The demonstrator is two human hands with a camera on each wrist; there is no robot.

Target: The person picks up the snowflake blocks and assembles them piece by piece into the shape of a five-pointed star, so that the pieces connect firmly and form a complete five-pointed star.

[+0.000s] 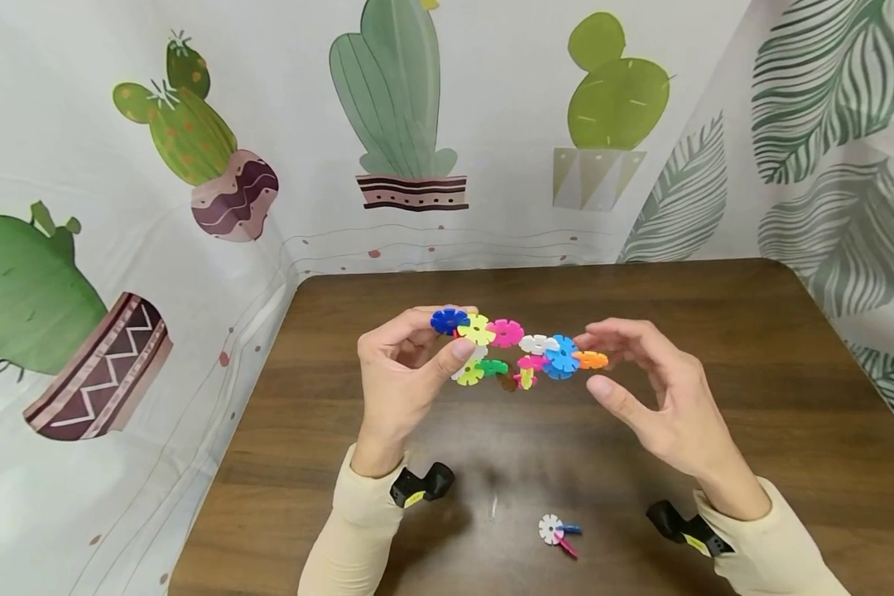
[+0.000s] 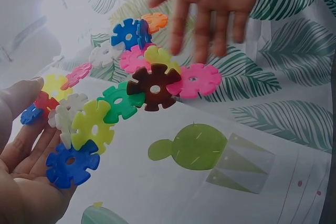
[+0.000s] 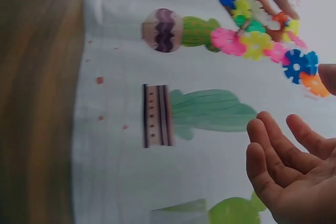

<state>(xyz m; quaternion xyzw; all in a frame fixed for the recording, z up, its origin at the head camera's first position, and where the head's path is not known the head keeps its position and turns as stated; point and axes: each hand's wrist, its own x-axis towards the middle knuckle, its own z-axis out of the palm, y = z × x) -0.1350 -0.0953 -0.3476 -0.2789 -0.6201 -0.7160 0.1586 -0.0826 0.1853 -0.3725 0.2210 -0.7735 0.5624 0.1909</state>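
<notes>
My left hand (image 1: 396, 377) pinches a linked structure of colourful notched plastic snowflake discs (image 1: 505, 333), holding it up above the table by its left end. Thumb and fingers are around the yellow and red discs there, as the left wrist view shows. The discs form a loop of yellow, pink, white, green, brown and blue pieces. An orange disc (image 1: 592, 360) sticks out at the right end. Around that end my right hand (image 1: 670, 406) is spread, its fingers loosely bent and apart from the discs. In the right wrist view its palm (image 3: 310, 182) holds nothing.
On the brown wooden table (image 1: 305, 497), nearer me, lies a small joined piece with a white disc (image 1: 550, 530) and a blue and a pink disc set edge-on. A thin pale sliver (image 1: 494, 506) is to its left. A cactus-print cloth (image 1: 507, 240) hangs behind the table.
</notes>
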